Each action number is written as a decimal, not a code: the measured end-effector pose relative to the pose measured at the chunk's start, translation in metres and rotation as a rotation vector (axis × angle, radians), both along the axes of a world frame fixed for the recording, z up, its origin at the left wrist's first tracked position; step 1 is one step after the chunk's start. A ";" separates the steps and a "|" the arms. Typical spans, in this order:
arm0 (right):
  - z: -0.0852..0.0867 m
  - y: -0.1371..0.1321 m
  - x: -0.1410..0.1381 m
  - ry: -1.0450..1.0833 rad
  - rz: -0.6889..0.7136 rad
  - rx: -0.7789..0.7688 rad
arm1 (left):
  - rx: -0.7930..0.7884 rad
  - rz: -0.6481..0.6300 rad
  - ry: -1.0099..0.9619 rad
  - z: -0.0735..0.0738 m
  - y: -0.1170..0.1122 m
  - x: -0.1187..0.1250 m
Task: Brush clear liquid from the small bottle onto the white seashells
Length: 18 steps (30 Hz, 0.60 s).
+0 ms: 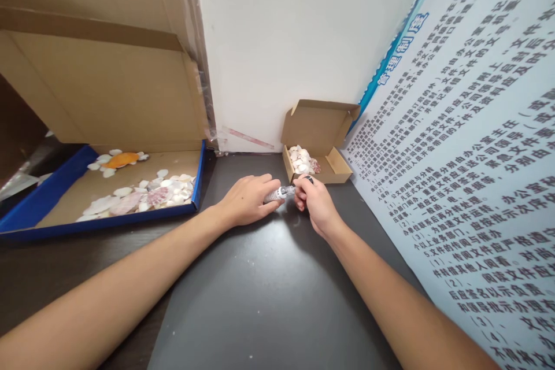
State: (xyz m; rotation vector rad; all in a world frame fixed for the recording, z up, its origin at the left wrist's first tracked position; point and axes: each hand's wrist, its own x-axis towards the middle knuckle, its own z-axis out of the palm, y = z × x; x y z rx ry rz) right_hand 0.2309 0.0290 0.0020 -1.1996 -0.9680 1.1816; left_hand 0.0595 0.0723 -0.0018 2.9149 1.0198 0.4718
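The left hand is closed around a small clear tube, with the thumb on the near side and the fingers on the far side; the right hand is curled up, with its thumb and finger pinching the dark end of the tube; the tube is between the two hands, over the dark gray mat, and I cannot tell if it touches the mat; just behind the right hand is a little brown box with its lid up; white shells fill its left side, and a pinkish shell lies next to them; to the left of the mat is a big blue-edged box, also open; it has a heap of pale shells near its front, and an orange shell with small white shells around it at the back; on the right stands a pale blue sheet full of writing.
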 end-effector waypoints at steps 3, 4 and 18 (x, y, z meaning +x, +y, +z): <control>0.000 0.000 0.001 0.005 0.025 -0.014 | -0.001 0.004 -0.001 0.000 0.000 0.000; 0.000 0.000 0.001 0.007 0.032 -0.020 | -0.002 0.005 -0.002 0.000 0.000 -0.001; 0.000 0.001 0.000 0.095 0.063 -0.064 | -0.041 -0.010 -0.045 -0.001 0.002 -0.001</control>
